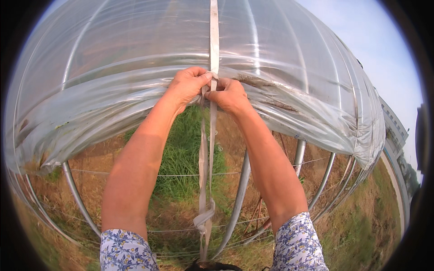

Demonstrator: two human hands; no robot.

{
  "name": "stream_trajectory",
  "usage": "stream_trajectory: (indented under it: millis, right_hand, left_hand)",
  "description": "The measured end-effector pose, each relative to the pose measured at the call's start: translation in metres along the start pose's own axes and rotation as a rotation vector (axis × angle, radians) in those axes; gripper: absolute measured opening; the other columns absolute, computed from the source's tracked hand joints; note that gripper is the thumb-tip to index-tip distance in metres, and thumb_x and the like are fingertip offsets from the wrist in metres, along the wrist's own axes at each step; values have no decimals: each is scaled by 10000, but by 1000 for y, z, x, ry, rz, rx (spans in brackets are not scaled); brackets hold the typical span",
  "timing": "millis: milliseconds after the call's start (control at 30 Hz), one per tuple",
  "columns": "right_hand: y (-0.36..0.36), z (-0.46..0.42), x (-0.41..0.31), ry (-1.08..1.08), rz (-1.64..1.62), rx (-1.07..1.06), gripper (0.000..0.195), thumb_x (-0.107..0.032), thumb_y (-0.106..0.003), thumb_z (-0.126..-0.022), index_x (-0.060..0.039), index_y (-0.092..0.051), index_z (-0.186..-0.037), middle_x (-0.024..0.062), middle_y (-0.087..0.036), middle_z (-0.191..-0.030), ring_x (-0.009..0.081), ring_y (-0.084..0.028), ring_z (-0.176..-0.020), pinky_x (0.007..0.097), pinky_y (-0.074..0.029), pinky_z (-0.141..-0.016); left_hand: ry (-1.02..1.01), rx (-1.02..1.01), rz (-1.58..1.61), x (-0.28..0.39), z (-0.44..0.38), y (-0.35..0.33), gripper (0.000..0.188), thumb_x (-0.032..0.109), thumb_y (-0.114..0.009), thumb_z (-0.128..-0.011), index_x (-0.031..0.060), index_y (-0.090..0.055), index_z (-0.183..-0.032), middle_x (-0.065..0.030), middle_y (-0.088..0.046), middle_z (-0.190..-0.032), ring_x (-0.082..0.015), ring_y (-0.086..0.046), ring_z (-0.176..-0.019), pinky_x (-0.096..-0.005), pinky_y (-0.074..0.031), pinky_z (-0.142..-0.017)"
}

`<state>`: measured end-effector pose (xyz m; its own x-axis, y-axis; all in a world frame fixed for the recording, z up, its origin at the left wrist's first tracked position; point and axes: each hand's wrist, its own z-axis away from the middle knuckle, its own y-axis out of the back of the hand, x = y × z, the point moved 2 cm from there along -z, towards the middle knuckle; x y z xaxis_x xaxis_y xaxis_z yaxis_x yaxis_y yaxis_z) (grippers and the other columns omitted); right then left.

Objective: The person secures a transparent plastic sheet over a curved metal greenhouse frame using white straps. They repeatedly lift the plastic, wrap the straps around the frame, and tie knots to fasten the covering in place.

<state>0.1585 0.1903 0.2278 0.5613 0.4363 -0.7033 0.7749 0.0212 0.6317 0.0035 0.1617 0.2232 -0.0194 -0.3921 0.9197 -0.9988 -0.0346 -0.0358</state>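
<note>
A pale webbing strap (214, 37) runs down over the clear plastic film (142, 40) of a greenhouse tunnel. My left hand (191, 83) pinches a knot in the strap (213, 76) between thumb and fingers. Just to the right and slightly lower, my right hand (230, 94) grips the strap below that knot, its fingertips partly hidden. Both hands are in front of the gathered lower edge of the film (288, 98). From them, two strap lengths hang down to a second, looser knot (204, 218) near the bottom of the view.
Curved metal pipes (240, 189) form the tunnel frame, with thin horizontal wires (190, 175) across them. Green grass (179, 155) and dry straw-coloured ground show under the raised film. A building (393, 122) stands at the far right.
</note>
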Motion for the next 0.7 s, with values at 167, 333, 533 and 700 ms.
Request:
stream_trajectory:
  millis: [167,333,533,700]
  right_hand:
    - [-5,-5,4,-33,-8,29,363,-344,-734,-730,-135,-783,-1022,108,-768,-974,278,-702,-1012,385,-435,-977]
    - [-11,-20,30,22,-244,-9,316,-267,-715,-740,-122,-786,-1012,102,-771,-953,254,-712,-969,366,-460,-972]
    - [-8,-14,23,73,-198,-10,342,-233,-710,-735,-93,-778,-1040,129,-773,-946,269,-719,-949,365,-510,-925]
    - [1,4,17,248,-59,113,373,-203,-736,-733,-56,-734,-1075,171,-726,-1005,310,-696,-984,406,-517,-920]
  left_hand:
    - [-96,71,-67,-3,8,-6,101,136,-653,-988,55,-659,-1048,-18,-675,-928,-96,-610,-810,-283,-507,-700]
    - [-58,79,-320,-6,-1,-4,80,74,-654,-947,52,-604,-1006,-24,-661,-906,-100,-609,-815,-283,-495,-676]
    - [27,62,-331,4,-9,-2,192,17,-709,-843,37,-598,-999,-50,-653,-885,-126,-610,-802,-301,-490,-680]
    - [25,125,-268,8,-5,-2,222,23,-717,-815,17,-604,-1006,-53,-627,-863,-146,-584,-773,-303,-472,-673]
